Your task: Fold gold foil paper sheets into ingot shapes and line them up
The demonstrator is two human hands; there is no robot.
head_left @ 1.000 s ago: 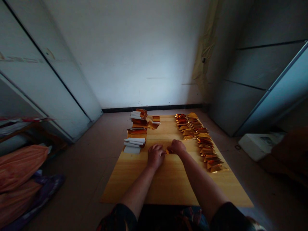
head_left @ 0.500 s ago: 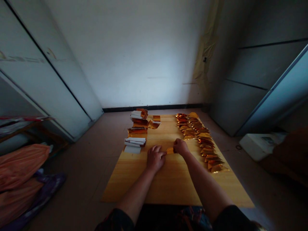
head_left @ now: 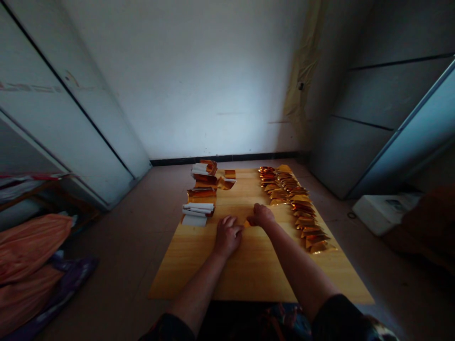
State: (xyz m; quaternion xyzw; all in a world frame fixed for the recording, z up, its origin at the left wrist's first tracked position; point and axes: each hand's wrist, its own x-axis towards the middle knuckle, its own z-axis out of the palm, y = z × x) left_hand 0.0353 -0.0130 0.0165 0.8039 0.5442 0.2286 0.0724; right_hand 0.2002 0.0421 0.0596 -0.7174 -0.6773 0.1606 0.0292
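Left hand (head_left: pixel 228 236): is resting palm-down on the board, fingers slightly curled, with the fingertips just beside the foil. Whether they are gripping it, I cannot tell.

Right hand (head_left: pixel 261 215): is bearing down from the far right side, its fingertips meeting the foil. The space between the two hands is narrow, but the fingers are hiding any hold, so I cannot tell if they are gripping.

Small gold foil piece (head_left: pixel 246 223): is sitting on the board between the hands, mostly hidden, with only a bright corner showing.

Wooden board (head_left: pixel 199 279): is lying flat on the floor, with both forearms reaching across it from the near edge.

Folded gold foil triangles (head_left: pixel 295 203): are lying overlapped in a long row down the right side of the board, well clear of the left hand and near the right hand.

White-and-gold paper stacks (head_left: pixel 199 208): are standing in a line along the left side of the board, toward the far end.

Loose gold foil scraps (head_left: pixel 226 183): are lying just right of those stacks, near the far edge.

Around the board: an orange cloth bundle (head_left: pixel 28 246) is sitting on the floor to the left, and a white foam box (head_left: pixel 382 213) is standing to the right.
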